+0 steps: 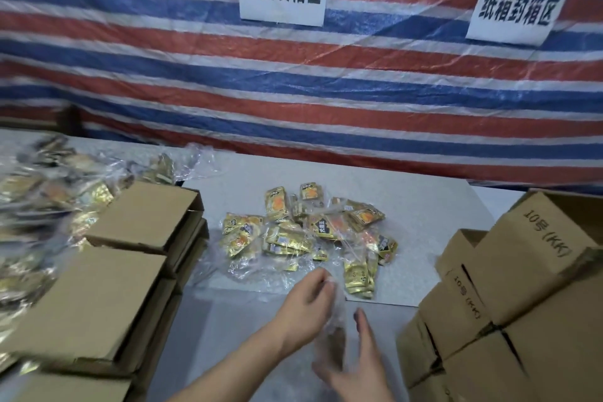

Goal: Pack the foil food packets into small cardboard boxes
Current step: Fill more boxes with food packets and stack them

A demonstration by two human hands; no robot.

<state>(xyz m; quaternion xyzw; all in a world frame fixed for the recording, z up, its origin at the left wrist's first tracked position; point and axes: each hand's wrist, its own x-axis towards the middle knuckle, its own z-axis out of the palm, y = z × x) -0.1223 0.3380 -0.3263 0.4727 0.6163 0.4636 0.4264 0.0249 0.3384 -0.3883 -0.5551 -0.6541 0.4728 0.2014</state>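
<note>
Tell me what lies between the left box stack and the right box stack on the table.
In the head view, a loose pile of gold foil packets on clear plastic wrap lies between the left stack and right stack, with both hands nearer the camera.

We see two bare forearms entering from the bottom of the frame, with no sleeves, cuffs, gloves, rings, bracelets or watches visible on them. The left hand [306, 300] shows slim fingers with short nails. The right hand [355, 365], lower centre of the frame, is partly blurred; its thumb nail looks dark, though we cannot tell whether that is polish or shadow.
</note>
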